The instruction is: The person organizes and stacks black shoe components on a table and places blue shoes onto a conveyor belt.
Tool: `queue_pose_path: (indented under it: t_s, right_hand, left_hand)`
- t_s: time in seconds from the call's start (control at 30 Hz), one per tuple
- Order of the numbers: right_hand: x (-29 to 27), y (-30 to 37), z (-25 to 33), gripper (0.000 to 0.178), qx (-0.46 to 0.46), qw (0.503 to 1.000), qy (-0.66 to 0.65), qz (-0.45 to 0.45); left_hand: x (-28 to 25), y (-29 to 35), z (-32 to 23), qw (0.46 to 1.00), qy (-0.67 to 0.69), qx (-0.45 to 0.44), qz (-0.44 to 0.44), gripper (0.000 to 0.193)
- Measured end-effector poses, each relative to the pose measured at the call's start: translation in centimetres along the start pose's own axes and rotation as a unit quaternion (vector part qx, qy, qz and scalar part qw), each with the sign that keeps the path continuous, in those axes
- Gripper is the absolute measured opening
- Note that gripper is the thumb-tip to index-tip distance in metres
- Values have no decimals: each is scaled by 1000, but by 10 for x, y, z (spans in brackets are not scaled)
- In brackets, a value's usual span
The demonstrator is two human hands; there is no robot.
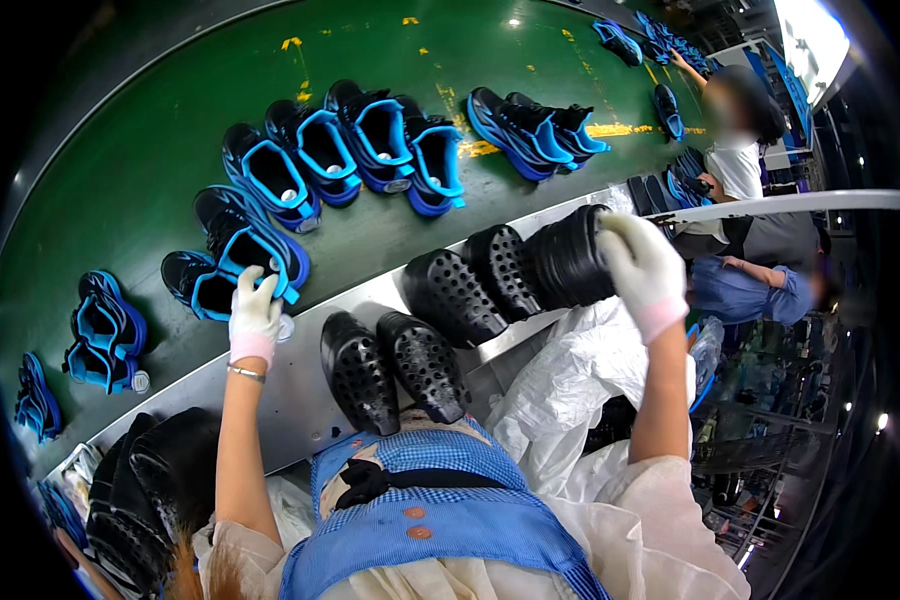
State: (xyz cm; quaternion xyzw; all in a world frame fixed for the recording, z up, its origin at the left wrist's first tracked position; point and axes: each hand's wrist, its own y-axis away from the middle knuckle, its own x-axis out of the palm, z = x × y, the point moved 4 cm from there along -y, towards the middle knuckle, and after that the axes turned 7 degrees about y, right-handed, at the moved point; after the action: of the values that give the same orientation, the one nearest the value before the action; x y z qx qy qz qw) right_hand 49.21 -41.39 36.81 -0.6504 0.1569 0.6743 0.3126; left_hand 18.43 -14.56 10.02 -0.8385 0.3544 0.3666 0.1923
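Note:
My left hand (pixel 255 318), in a white glove, pinches the heel edge of a black and blue sneaker (pixel 202 285) on the green conveyor belt (pixel 370 265). Right beside it lies another sneaker (pixel 238 225). My right hand (pixel 642 268), also gloved, grips the end of a stack of nested black plastic shoe forms (pixel 567 258); its fingertips are partly hidden behind the stack. Two perforated black shoe forms (pixel 454 296) lie against that stack on the metal ledge. Closer to me, two more shoe forms (pixel 395 370) rest side by side, toes toward my apron.
More sneakers (pixel 370 135) stand in groups along the belt. A metal ledge (pixel 280 400) runs along its near side. Black shoe forms (pixel 160 480) are piled at lower left, and white plastic sheeting (pixel 570 390) bunches at right. Co-workers (pixel 740 170) are at the far right.

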Motion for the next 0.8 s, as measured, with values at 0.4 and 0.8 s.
queue_pose_path:
  t_s: [0.4,0.8]
  right_hand:
    - [-15,36,-121,45,41,986,-9,163]
    - [-4,28,-139,54,-88,978,-35,187]
  left_hand:
    - [-22,39,-52,985,3,-87,-147,40]
    - [-23,83,-56,976,79,-169,-115,32]
